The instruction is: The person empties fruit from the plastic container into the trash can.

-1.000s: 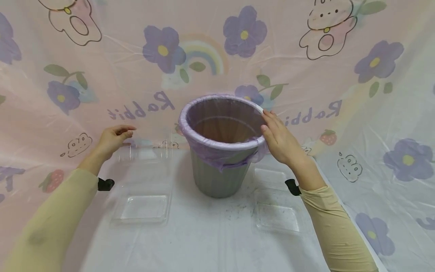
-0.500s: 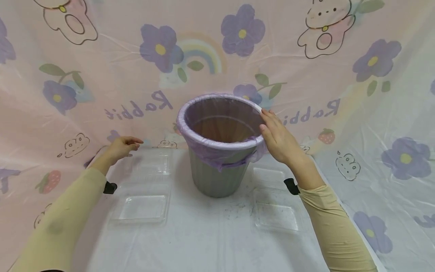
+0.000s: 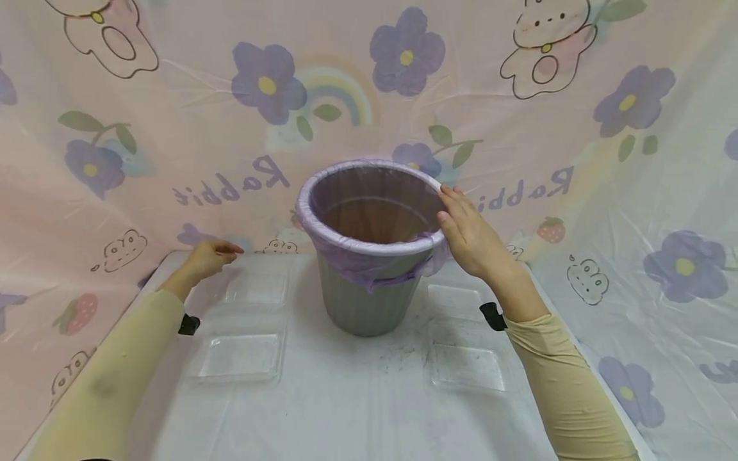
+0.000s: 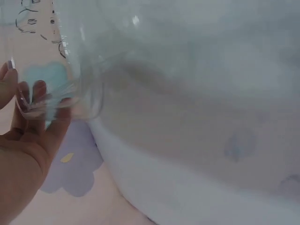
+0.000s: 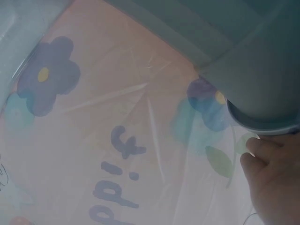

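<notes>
At the table's left back, my left hand (image 3: 212,257) pinches the edge of a clear plastic container (image 3: 256,286); in the left wrist view its fingers (image 4: 58,123) show partly through the clear plastic (image 4: 89,89). The container lies low over the tabletop. A grey bin (image 3: 369,301) with a purple bag (image 3: 369,262) folded over its rim stands upright mid-table. My right hand (image 3: 475,240) rests against the bin's right rim, its fingers fairly straight. In the right wrist view, the fingertips (image 5: 255,145) are right at the rim.
Another clear container (image 3: 245,355) lies in front on the left. To the bin's right lie clear containers, one nearer (image 3: 469,368) and one farther (image 3: 455,298). Dark specks (image 3: 400,357) dot the white table (image 3: 346,410). A patterned curtain (image 3: 190,147) hangs behind.
My left hand has moved down and slightly right, bringing the clear container from raised upright to low over the table. The right hand has stayed at the bin's rim.
</notes>
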Motion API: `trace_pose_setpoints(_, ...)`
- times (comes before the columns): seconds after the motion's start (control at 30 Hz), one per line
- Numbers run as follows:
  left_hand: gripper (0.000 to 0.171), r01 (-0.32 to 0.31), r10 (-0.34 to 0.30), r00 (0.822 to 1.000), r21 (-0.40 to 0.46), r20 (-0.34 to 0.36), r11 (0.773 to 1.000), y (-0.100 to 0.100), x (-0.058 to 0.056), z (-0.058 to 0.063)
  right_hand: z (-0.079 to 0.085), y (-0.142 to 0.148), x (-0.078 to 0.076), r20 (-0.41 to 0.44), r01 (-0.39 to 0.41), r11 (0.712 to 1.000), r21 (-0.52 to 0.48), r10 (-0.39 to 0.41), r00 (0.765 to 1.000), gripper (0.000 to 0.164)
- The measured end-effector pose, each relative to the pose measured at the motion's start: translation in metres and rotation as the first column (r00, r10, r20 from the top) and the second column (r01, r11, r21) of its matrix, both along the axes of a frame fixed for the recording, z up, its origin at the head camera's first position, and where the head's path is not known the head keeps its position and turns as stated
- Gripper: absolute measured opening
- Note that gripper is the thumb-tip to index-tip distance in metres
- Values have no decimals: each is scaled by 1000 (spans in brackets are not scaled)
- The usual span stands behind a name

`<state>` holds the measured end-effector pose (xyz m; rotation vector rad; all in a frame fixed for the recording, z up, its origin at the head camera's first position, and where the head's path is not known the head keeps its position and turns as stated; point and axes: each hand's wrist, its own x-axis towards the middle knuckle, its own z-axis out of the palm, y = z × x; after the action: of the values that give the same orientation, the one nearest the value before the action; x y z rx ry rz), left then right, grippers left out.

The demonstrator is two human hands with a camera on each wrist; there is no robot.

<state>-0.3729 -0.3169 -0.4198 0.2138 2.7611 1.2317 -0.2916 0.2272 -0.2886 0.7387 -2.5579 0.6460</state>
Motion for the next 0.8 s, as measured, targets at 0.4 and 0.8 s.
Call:
trace_pose_setpoints(0.4, 36, -10, 9, 1000, -84, -19, 996, 1, 3, -9, -2, -1, 2, 12, -5, 1000, -1, 5, 1000, 68)
trace_pose_setpoints(0.8, 52, 54, -58, 998, -256, -6, 965, 7, -3, 12, -2, 3, -4, 66, -3, 994, -111, 10, 998, 83)
